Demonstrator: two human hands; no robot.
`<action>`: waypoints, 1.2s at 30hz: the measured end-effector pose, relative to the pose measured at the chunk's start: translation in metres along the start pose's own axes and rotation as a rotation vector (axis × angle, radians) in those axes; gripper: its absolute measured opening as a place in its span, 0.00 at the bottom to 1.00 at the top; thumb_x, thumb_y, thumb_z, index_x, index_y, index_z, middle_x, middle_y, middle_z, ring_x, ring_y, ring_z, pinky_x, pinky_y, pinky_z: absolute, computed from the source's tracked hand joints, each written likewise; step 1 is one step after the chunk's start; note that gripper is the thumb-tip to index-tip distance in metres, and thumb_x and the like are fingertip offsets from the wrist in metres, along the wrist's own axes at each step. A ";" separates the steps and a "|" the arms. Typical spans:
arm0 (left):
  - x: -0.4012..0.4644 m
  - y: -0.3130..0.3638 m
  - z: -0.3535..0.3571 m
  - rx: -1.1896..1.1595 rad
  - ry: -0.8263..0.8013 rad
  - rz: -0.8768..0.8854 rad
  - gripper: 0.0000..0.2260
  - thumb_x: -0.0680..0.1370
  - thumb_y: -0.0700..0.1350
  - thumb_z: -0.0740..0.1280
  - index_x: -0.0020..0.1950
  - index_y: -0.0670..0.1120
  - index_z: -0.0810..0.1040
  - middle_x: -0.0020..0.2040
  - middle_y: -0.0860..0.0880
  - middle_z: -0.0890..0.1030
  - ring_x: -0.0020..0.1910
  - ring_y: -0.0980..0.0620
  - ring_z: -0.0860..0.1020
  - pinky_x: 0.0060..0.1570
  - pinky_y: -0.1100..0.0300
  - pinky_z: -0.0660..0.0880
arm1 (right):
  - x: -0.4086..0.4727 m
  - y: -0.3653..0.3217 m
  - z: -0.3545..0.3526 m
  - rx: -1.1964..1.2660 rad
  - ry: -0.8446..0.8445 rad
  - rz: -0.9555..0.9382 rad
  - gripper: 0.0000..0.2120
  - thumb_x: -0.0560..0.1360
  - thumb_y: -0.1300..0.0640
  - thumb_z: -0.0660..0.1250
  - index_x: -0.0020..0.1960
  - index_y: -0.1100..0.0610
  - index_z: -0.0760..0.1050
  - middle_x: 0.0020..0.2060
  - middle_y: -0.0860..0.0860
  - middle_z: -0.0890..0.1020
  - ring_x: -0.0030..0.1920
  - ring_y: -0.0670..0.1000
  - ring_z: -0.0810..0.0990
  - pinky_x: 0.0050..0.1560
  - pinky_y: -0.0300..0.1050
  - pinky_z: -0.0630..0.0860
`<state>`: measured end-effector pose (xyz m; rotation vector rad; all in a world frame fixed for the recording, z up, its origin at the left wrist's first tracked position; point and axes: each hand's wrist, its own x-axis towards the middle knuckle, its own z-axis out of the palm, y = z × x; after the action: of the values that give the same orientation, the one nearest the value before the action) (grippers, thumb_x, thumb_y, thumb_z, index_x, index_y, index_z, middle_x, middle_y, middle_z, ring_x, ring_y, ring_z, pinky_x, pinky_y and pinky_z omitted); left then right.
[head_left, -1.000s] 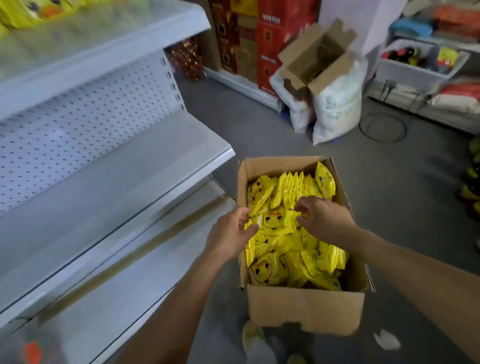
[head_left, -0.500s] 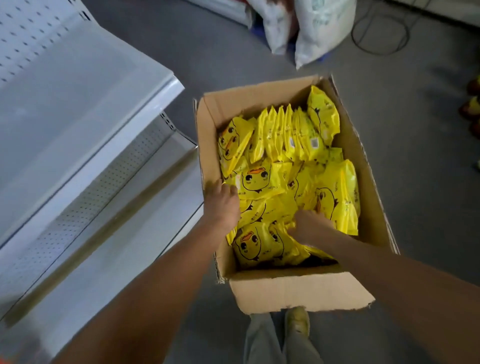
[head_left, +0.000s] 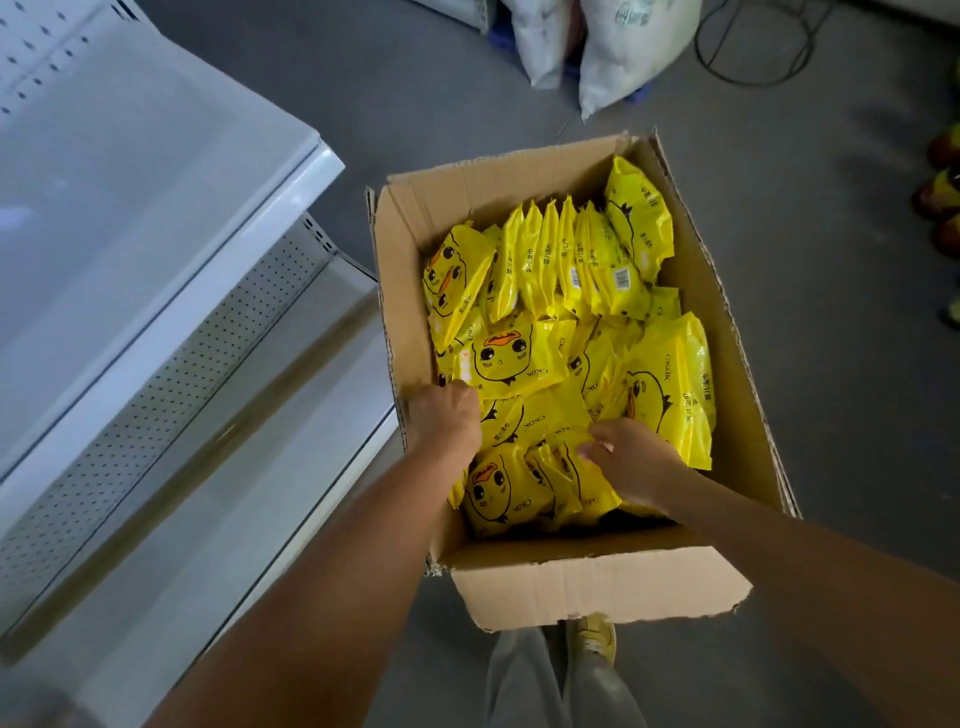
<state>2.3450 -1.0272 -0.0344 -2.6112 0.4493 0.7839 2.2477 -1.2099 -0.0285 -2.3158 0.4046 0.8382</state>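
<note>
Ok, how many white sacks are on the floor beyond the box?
2. The left sack and the larger right sack lie side by side beyond the box; others may be out of frame.

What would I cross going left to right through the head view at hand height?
White metal shelf → left hand → yellow duck packets → right hand → right wall of the cardboard box → grey floor.

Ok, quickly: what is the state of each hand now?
Left hand: fingers buried among the yellow packets; cannot be told.
Right hand: closed, fingers curled on yellow packets.
</note>
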 end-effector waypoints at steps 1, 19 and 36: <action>-0.007 -0.003 0.000 -0.008 0.018 0.011 0.15 0.76 0.37 0.65 0.63 0.45 0.74 0.59 0.45 0.78 0.60 0.45 0.75 0.56 0.53 0.70 | -0.006 -0.001 -0.007 0.083 0.009 -0.016 0.13 0.81 0.53 0.59 0.38 0.52 0.68 0.34 0.49 0.72 0.37 0.50 0.71 0.32 0.41 0.64; -0.153 -0.049 -0.084 -1.372 0.328 0.123 0.12 0.79 0.40 0.64 0.46 0.55 0.82 0.55 0.52 0.79 0.46 0.51 0.78 0.42 0.71 0.70 | -0.128 -0.079 -0.146 0.425 -0.011 -0.349 0.08 0.76 0.52 0.67 0.44 0.55 0.81 0.40 0.49 0.80 0.42 0.45 0.77 0.47 0.41 0.71; -0.293 -0.090 -0.177 -2.066 0.896 -0.344 0.11 0.72 0.54 0.74 0.36 0.49 0.81 0.35 0.52 0.84 0.33 0.58 0.82 0.32 0.65 0.76 | -0.215 -0.222 -0.156 0.711 0.209 -0.546 0.19 0.71 0.41 0.70 0.49 0.57 0.79 0.40 0.49 0.80 0.41 0.48 0.79 0.37 0.39 0.76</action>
<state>2.2292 -0.9691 0.2949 -4.4089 -1.4762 -0.7245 2.2642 -1.1307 0.3084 -1.7057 0.1075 0.1365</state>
